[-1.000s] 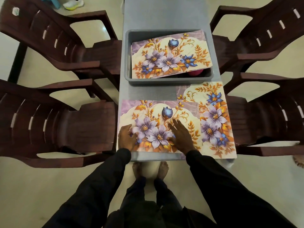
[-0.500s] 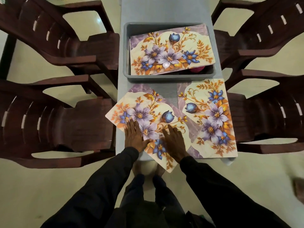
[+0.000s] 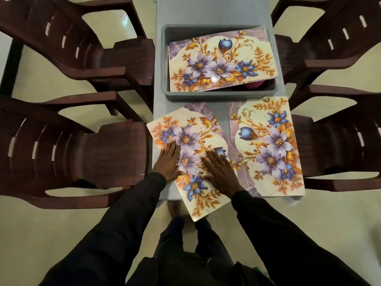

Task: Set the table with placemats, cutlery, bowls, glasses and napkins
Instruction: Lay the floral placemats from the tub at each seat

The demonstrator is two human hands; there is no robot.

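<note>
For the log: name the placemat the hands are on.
The left placemat, lying skewed; both hands press it. The right placemat and the third, in the bin, are untouched.

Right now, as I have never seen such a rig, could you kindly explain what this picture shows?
There is no machine: a person wears a camera on the head, looking down at their own hands. The left hand and right hand lie flat, fingers straight, on a skewed flowered placemat that overhangs the near edge of the grey table. Nothing is gripped. A second placemat lies beside it on the right, and a third placemat rests in the grey tub behind. Brown chairs stand on both sides.
</note>
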